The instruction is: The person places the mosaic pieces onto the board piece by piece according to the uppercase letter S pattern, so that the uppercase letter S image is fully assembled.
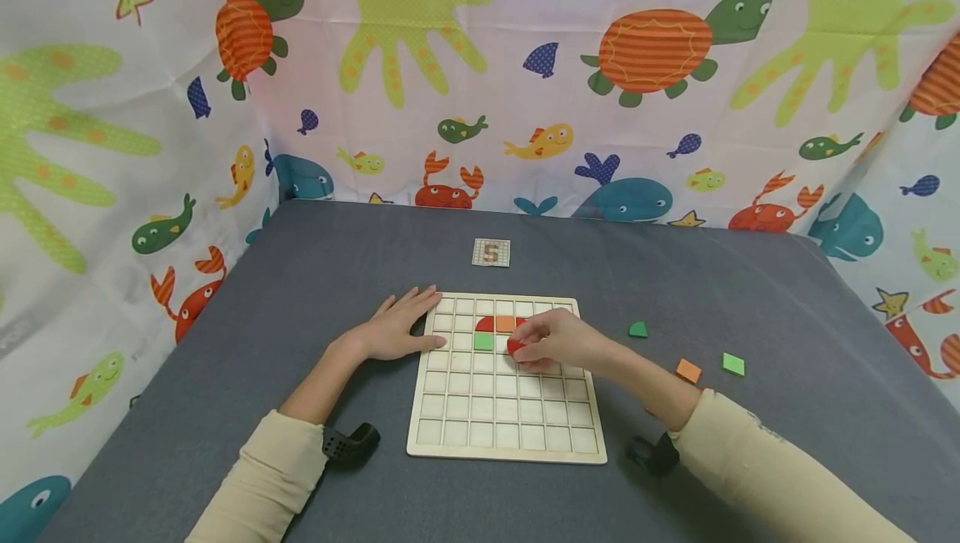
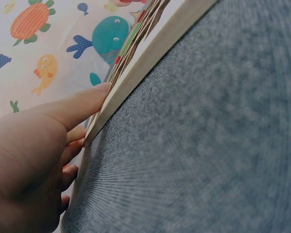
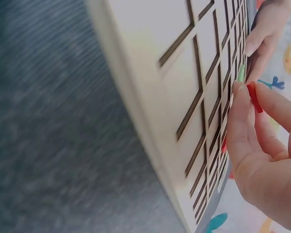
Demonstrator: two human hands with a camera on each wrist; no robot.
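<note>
A pale wooden grid board (image 1: 487, 450) lies on the grey table. My right hand (image 1: 558, 341) pinches a small red piece (image 3: 254, 97) between thumb and fingertips, close over the upper middle cells. Set in the grid near it are a red rounded piece (image 1: 484, 324), an orange square (image 1: 506, 324) and a green square (image 1: 483, 341). Another red piece (image 1: 520, 321) beside the orange one is partly hidden by the right hand. At the board's upper left edge rests my left hand (image 1: 393, 330), fingers extended, its thumb (image 2: 89, 103) against the rim.
Behind the board lies a small card (image 1: 491, 252) with a gridded S-like pattern. To the right are a green rounded piece (image 1: 638, 329), an orange square tile (image 1: 687, 370) and a green square tile (image 1: 733, 364). A patterned sea-animal cloth (image 1: 480, 67) surrounds the table's back and sides.
</note>
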